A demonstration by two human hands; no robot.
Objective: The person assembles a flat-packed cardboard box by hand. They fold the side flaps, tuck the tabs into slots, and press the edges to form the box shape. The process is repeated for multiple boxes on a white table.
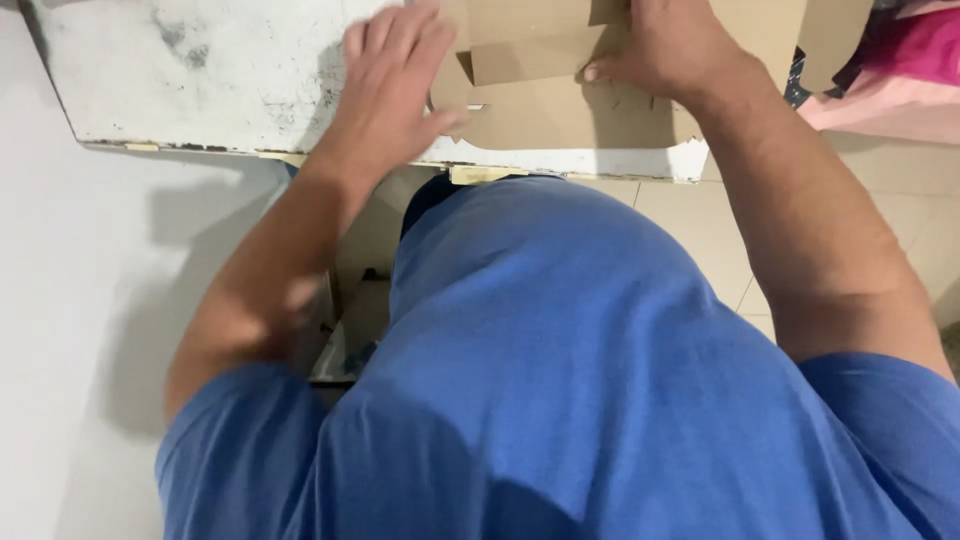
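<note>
My left hand lies flat with fingers spread at the cardboard's left edge on the worn white surface, my right hand presses its folded flaps down, so I judge the box only partly folded.

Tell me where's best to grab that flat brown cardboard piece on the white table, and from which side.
Probably the near edge of the cardboard piece, taken from the person's side of the white table. It lies flat, so a top grasp finds nothing to pinch, but that edge sits near the table's front rim. The left hand and right hand already press on it.
</note>
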